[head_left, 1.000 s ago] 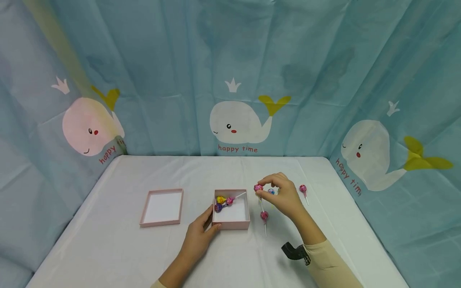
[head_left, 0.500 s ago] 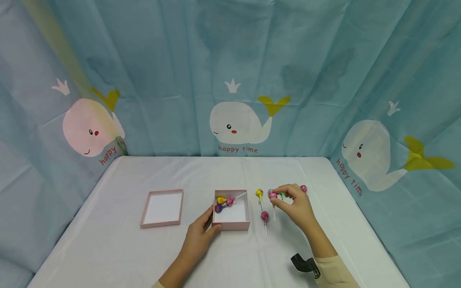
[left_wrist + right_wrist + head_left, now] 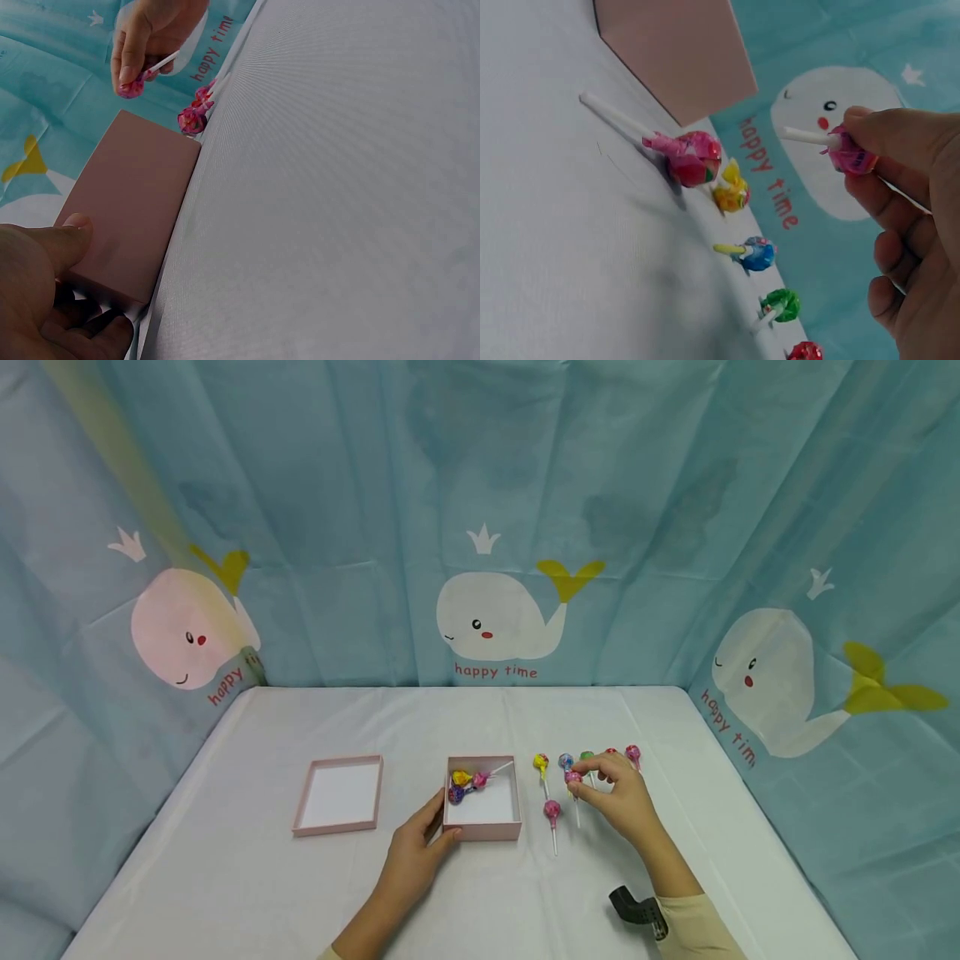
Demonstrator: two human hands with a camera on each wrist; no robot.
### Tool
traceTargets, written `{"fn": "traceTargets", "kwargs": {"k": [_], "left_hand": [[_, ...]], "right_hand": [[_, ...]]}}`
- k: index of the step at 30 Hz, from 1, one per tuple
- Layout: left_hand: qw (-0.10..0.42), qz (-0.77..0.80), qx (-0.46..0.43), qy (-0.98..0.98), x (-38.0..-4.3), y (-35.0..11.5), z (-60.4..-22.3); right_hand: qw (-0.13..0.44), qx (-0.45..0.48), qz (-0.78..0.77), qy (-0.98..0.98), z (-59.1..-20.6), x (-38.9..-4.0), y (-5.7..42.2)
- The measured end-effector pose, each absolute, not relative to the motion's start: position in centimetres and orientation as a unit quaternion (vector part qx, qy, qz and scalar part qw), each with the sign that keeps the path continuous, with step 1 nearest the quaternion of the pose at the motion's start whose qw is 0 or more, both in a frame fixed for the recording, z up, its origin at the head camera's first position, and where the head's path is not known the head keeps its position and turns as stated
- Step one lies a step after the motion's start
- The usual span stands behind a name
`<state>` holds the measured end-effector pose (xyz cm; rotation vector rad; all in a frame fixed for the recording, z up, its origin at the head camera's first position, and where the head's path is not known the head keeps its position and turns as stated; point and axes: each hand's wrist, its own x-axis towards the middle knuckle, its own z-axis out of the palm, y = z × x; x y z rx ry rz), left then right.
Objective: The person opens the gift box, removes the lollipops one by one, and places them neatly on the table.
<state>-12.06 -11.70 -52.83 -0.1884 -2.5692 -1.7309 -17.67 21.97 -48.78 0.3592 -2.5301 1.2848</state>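
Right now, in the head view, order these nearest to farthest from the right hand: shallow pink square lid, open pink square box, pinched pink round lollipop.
1. Lollipop: held in the right hand.
2. Box: left of that hand.
3. Lid: farther left still.

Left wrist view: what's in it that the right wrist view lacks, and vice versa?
Left wrist only: the left hand gripping the pink square box, and a yellow printed whale tail.
Right wrist only: a yellow-wrapped round lollipop, a blue-wrapped one and a green-wrapped one.
Both: the box's outside, the right hand pinching a pink-wrapped round lollipop, white cloth and blue fabric curtain.
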Motion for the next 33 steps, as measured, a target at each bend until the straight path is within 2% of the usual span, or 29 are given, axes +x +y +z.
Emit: {"fn": "traceTargets", "kwargs": {"k": [17,33], "left_hand": [[0.008,-0.562,-0.051,-0.825,-11.9,-11.6,-52.7],[0.007,-0.561,-0.048,-0.827,-12.0,-11.6,-52.5]], "right_hand": [[0.045,0.058,0.396,-0.915,-50.6,-18.2,22.9],[0.047,0.077,0.352,-0.931,-52.2,-18.7,23.0]]}}
